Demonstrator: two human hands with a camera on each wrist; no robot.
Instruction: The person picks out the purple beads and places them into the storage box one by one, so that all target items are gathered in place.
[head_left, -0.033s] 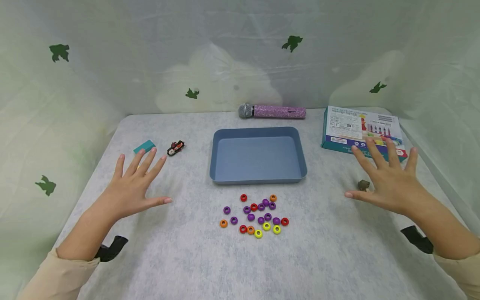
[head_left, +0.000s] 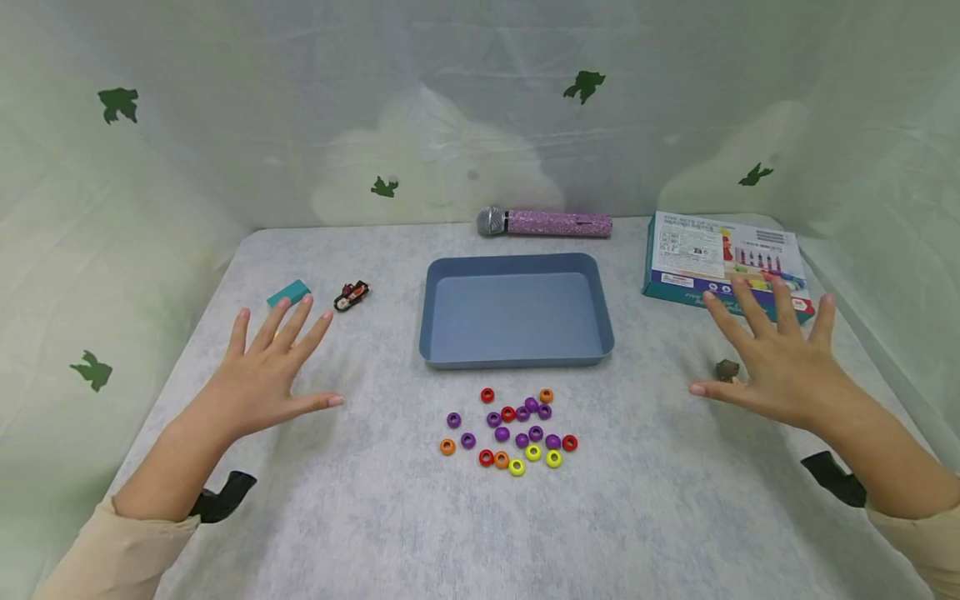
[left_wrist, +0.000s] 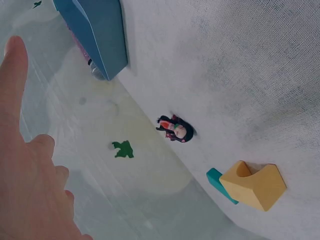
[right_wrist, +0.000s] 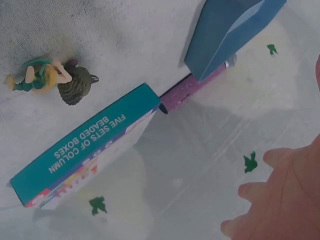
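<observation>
My left hand (head_left: 262, 379) hovers over the left side of the table with fingers spread, holding nothing. Beyond its fingertips lie a teal block (head_left: 288, 292) and a small dark figurine (head_left: 351, 296). A yellow block with a curved notch (left_wrist: 255, 185), mostly hidden by the hand in the head view, shows in the left wrist view. On the right, my right hand (head_left: 787, 371) is spread the same way and holds nothing. Its fingers overlap a cardboard box (head_left: 690, 258), and a small figurine (right_wrist: 55, 80) lies below the thumb. Between the hands, several red, orange, purple and yellow beads (head_left: 502, 434) are scattered.
A blue rectangular tray (head_left: 517, 363) stands in the middle behind the beads. Behind it, a glittery pink microphone (head_left: 555, 223) lies along the table's back edge. Pale curtains (head_left: 300, 100) with green bird shapes enclose the table (head_left: 480, 542) at the back and sides.
</observation>
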